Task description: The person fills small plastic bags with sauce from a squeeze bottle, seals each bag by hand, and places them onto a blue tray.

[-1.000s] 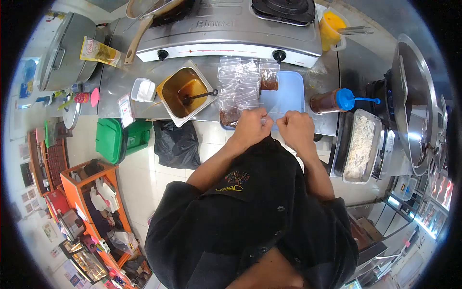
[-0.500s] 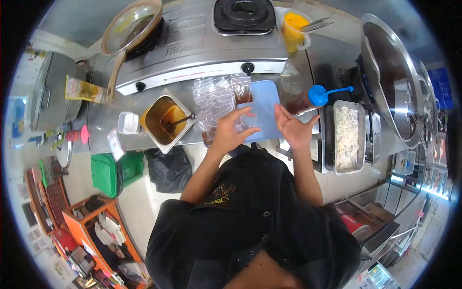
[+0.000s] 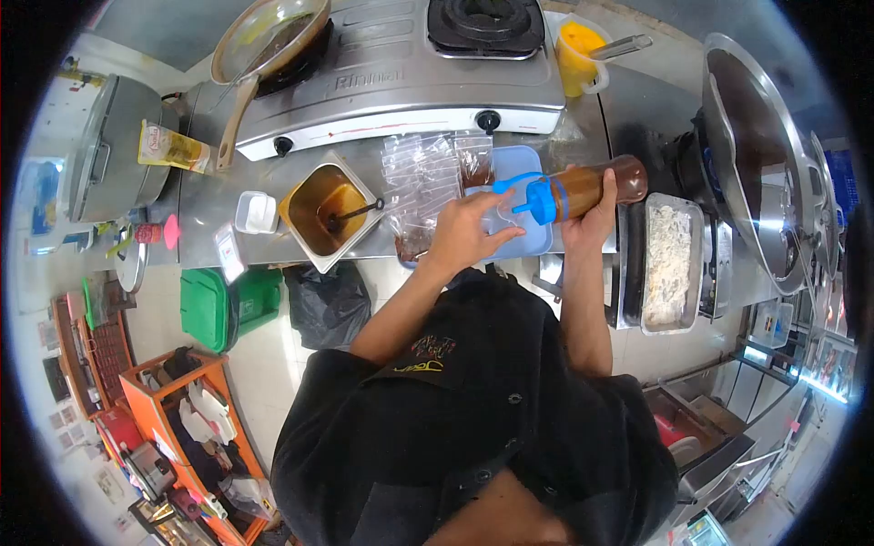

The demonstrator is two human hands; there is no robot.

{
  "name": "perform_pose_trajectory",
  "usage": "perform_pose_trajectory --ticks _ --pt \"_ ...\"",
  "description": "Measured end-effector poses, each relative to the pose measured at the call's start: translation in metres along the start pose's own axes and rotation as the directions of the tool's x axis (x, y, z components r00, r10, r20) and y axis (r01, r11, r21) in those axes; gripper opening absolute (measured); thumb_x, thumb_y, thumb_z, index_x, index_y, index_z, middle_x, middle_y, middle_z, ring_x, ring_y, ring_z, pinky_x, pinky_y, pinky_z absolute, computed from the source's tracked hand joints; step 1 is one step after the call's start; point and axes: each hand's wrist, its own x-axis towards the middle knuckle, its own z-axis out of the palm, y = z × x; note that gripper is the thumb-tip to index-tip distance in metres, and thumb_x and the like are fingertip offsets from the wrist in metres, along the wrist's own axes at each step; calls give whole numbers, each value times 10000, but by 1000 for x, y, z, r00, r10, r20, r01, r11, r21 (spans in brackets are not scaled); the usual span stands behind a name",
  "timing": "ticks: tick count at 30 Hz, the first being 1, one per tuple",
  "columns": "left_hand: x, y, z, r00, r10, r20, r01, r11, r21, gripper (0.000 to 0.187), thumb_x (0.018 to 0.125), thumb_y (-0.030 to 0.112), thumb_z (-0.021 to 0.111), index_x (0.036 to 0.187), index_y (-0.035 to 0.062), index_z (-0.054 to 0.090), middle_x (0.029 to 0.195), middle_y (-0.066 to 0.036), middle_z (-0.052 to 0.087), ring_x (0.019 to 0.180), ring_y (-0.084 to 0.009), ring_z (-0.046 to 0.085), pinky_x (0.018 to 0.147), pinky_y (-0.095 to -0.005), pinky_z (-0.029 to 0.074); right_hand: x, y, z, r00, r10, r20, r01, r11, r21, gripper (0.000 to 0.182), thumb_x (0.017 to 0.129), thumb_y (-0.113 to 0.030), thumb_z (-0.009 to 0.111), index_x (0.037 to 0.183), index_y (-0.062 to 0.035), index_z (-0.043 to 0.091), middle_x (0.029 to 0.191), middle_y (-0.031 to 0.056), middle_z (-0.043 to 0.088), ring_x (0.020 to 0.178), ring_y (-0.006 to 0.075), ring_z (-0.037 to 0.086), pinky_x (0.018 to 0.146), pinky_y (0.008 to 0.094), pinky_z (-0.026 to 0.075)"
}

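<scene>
My right hand (image 3: 590, 218) is wrapped round a squeeze bottle (image 3: 583, 193) of brown sauce. The bottle lies tilted on its side, its blue cap pointing left over the blue tray (image 3: 539, 238). Close to the cap, my left hand (image 3: 466, 227) pinches what looks like a small clear plastic bag (image 3: 499, 221), which is hard to make out. Several clear zip bags (image 3: 421, 177) lie left of the tray, and one with brown sauce (image 3: 477, 166) rests at its top left corner.
A steel container (image 3: 325, 207) of brown sauce with a ladle stands left of the bags. Behind is the gas stove (image 3: 391, 91) with a pan (image 3: 273, 41). At the right are a tray of white floury food (image 3: 672, 264) and a large pot (image 3: 751, 136).
My right hand has taken hold of the sauce bottle, which stood on the counter, and tipped it leftward over the tray. My left hand stays near the tray. The view has shifted slightly.
</scene>
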Motion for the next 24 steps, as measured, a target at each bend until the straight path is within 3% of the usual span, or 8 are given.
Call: perform_pose_trajectory --ticks 2,8,15,16,18,20,21,24 --pt "-1 2 3 1000 5 -18 -5 1000 9 558 713 297 872 1187 74 680 988 -154 731 862 -323 717 762 -391 571 -10 6 19 940 -338 -47 314 911 -268 510 888 -224 749 1300 -135 462 1187 89 588 1055 284 643 885 465 583" --pt "-5 -3 6 998 -61 19 60 996 66 535 724 326 853 1169 93 672 913 -133 734 812 -337 711 713 -411 567 -19 -5 35 925 -380 -15 357 881 -311 740 832 -60 787 1424 -175 359 1250 55 541 1105 246 596 900 433 581" --pt "-3 -5 9 1000 8 -10 -8 1000 -14 514 742 258 847 1179 64 659 930 -148 735 822 -316 724 716 -387 575 -16 -7 33 914 -405 -14 375 857 -354 679 849 -144 790 1394 -108 387 1243 62 550 1092 252 599 903 428 574" --pt "-3 -4 10 1000 8 -9 -8 1000 -15 514 742 258 847 1179 64 659 930 -148 735 822 -316 724 716 -387 575 -12 -8 25 936 -351 -39 318 886 -337 584 889 -216 747 1360 -96 423 1223 72 565 1089 260 601 916 435 566" --pt "-2 -1 11 996 -89 23 92 983 -158 506 758 154 855 1199 12 653 917 -134 746 850 -200 739 770 -331 578 -5 -8 9 950 -307 -61 273 908 -317 510 929 -289 704 1327 -83 459 1203 82 580 1087 267 603 928 442 557" --pt "0 2 17 995 -100 9 98 950 -295 493 763 105 847 1203 7 648 924 -133 746 867 -184 731 785 -324 579 6 -16 -8 985 74 -155 -73 997 15 389 1005 -346 563 1247 -44 527 1160 130 615 1084 304 618 956 482 544" --pt "-2 1 19 990 -139 -4 125 903 -411 484 767 56 839 1206 1 643 932 -132 746 884 -169 722 801 -318 580 12 -18 -16 986 60 -152 -59 998 14 389 1005 -346 563 1247 -44 527 1160 130 615 1084 304 618 956 482 544" --pt "-2 -5 28 992 -121 -27 92 868 -487 490 767 50 840 1208 8 630 966 -136 744 857 -147 713 773 -302 580 40 -27 -43 879 448 -163 -320 807 496 414 959 -294 580 1201 39 539 1152 230 608 1097 416 595 957 548 537"
